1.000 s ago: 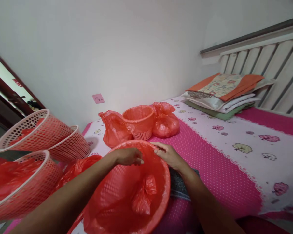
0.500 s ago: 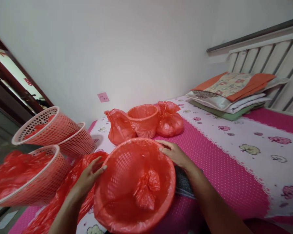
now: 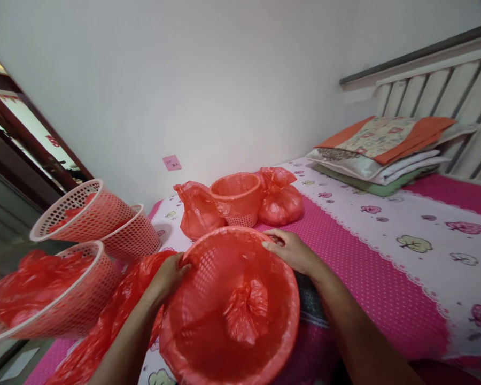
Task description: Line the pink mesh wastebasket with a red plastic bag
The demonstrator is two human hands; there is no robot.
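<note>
Right in front of me is a pink plastic basket [image 3: 291, 326] lined with a thin red plastic bag [image 3: 208, 326], its mouth tilted toward me. A knotted, crumpled part of the bag [image 3: 246, 315] lies inside it. My left hand [image 3: 172, 275] grips the upper left rim, thumb over the inside edge. On the upper right rim, my right hand [image 3: 291, 248] is closed round the edge, thumb inside and fingers partly hidden. Loose red plastic bags [image 3: 124, 294] lie on the bed beside my left forearm.
At left are several perforated baskets [image 3: 80, 299] with red bags in them. Near the wall stands a small lined basket [image 3: 236, 198] between two filled red bags [image 3: 280, 203]. Folded bedding [image 3: 380, 149] is stacked at the right by the radiator [image 3: 441, 101].
My left hand has gone from open fingers beside the rim to a grip on it. The view has shifted slightly, and the basket sits a little farther right.
</note>
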